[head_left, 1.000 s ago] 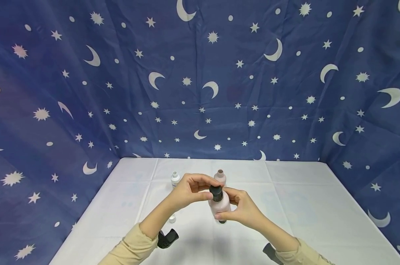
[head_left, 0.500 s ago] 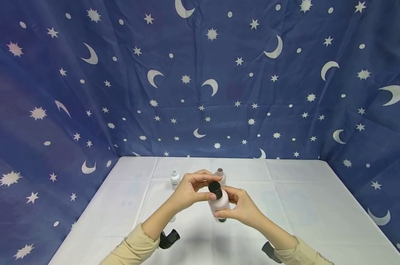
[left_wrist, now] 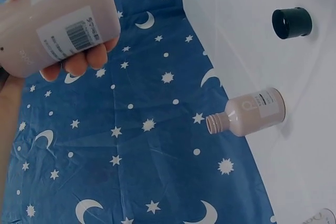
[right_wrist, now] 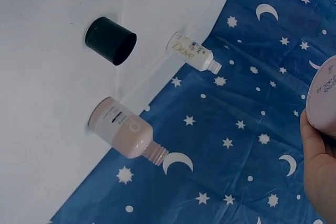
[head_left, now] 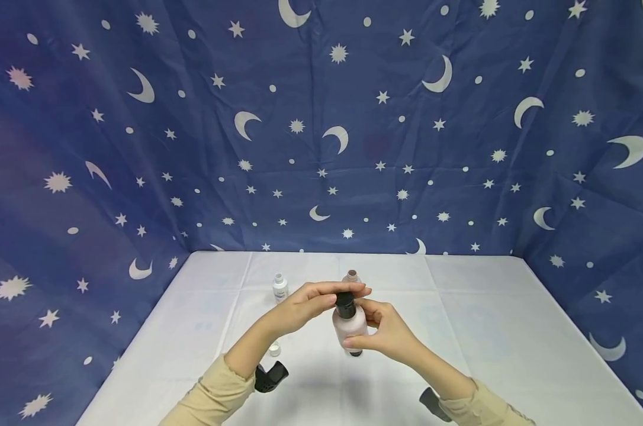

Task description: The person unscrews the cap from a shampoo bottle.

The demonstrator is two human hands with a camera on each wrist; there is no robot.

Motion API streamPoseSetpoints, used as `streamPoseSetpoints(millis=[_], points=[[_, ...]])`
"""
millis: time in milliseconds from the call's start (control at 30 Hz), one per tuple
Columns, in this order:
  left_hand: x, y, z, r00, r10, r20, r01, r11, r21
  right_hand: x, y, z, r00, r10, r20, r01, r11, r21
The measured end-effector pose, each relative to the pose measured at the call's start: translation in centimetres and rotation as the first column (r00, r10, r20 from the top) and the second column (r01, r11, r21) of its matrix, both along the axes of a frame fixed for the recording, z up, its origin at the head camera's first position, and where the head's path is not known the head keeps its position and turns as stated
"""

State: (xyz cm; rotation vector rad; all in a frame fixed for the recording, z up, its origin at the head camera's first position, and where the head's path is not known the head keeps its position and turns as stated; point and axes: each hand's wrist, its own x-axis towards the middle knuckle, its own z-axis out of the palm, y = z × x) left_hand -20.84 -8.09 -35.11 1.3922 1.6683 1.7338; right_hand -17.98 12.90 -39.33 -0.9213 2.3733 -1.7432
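Note:
My right hand grips the body of a pale pink bottle, holding it above the table and slightly tilted. My left hand is at the bottle's black cap: the thumb touches its near side and the fingers stretch across behind it. The left wrist view shows the same pink bottle with its barcode label and fingers wrapped behind it. At the right edge of the right wrist view, only the printed base end of the bottle shows, above part of my right hand.
Behind the hands stand an uncapped pink bottle and an uncapped white Dove bottle. A dark cap and a small white cap lie on the white-covered table. A blue star-and-moon curtain surrounds it.
My left fingers have straightened and reached farther right over the black cap, and the thumb has shifted up along it. The right hand keeps its grip on the bottle.

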Motion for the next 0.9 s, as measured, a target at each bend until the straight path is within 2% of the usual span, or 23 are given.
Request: streamPoseSetpoints(millis=[233,400,600,767,900], points=[[-0.07,-0.37,0.14,1.000,0.017,0.012,-0.017,0.999,0.035,0.03,-0.06,0.28,1.000,-0.006,-0.020,0.006,1.000,-0.005],[-0.08,-0.60,0.30,0.995,0.093,0.029,-0.094,0.995,0.027,-0.01,-0.05,0.44,1.000,-0.014,-0.013,0.014,1.000,-0.002],[0.01,-0.64,0.11,0.981,0.189,0.043,-0.190,0.982,0.014,-0.01,-0.04,0.34,1.000,-0.024,0.014,0.024,1.000,-0.003],[0.04,-0.44,-0.23,0.968,0.238,0.078,-0.240,0.971,0.009,0.06,-0.12,0.26,0.999,-0.032,0.042,0.032,0.999,-0.003],[0.02,-0.21,-0.33,0.961,0.267,0.075,-0.268,0.963,0.009,0.02,-0.04,0.24,0.998,-0.040,0.039,0.040,0.999,0.001]])
